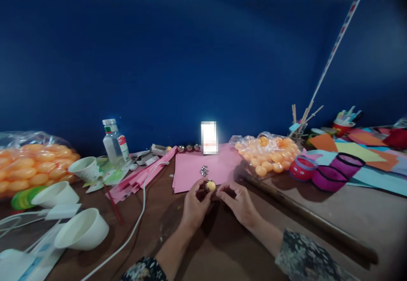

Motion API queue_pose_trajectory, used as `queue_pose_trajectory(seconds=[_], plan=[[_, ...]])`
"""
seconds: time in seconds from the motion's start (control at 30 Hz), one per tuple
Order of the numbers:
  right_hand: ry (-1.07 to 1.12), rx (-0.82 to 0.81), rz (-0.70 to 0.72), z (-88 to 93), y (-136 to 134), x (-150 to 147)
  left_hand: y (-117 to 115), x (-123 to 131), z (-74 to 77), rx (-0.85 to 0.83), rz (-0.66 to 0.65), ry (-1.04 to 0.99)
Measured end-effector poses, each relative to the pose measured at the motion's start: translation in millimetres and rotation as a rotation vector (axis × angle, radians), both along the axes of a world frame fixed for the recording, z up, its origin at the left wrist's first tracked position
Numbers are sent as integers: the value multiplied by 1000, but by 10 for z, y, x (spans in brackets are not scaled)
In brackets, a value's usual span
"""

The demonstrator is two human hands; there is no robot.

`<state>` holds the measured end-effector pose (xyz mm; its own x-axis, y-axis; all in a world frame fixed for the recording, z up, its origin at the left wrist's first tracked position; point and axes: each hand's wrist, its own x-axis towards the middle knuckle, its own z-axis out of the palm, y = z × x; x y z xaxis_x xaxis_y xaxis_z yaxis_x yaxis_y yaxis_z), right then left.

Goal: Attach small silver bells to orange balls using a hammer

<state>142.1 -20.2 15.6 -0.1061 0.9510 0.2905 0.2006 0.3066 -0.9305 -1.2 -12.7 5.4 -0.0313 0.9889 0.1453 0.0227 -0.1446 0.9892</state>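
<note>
1. A person's left hand (194, 204) pinches a small yellow ball (210, 185) in its fingertips, low over a brown table (222, 247), at the near edge of a pink sheet (190, 172).
2. The right hand (238, 200) sits just beside the ball, its fingers curled in narrow with thumb and forefinger drawn together. Whether they touch the ball or grip anything cannot be told.
3. A small silvery piece (204, 170) lies on the pink sheet, just beyond the ball.
4. At the sheet's far edge, a row of small metal balls (189, 147) stands beside a bright white card (209, 137), against a blue wall (190, 60).
5. A clear bag of orange balls (269, 153) rests to the right of the sheet. A larger bag (28, 164) sits at far left.
6. A dark rod (305, 217) runs across the table on the right, in front of a red cup (302, 168) and two purple cups (333, 171).
7. Coloured papers (359, 149) spread out at far right.
8. On the left stand a plastic bottle (114, 145), a paper cup (85, 168) and two white bowls (81, 230), with a white cable (140, 213) trailing past them.
</note>
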Motion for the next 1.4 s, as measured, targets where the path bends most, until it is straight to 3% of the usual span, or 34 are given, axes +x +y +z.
queue_pose_trajectory(seconds=[0.23, 0.73, 1.07, 1.4], plan=[[170, -74, 48, -50, 50, 0, -17, 13, -17, 29, -62, -12], [46, -22, 25, 8, 42, 27, -59, 32, -22, 108, -65, 83], [138, -146, 24, -3, 33, 12, -62, 14, -33, 169, -63, 147], [154, -142, 46, -12, 44, 18, -50, 14, -76, 200, -33, 179]])
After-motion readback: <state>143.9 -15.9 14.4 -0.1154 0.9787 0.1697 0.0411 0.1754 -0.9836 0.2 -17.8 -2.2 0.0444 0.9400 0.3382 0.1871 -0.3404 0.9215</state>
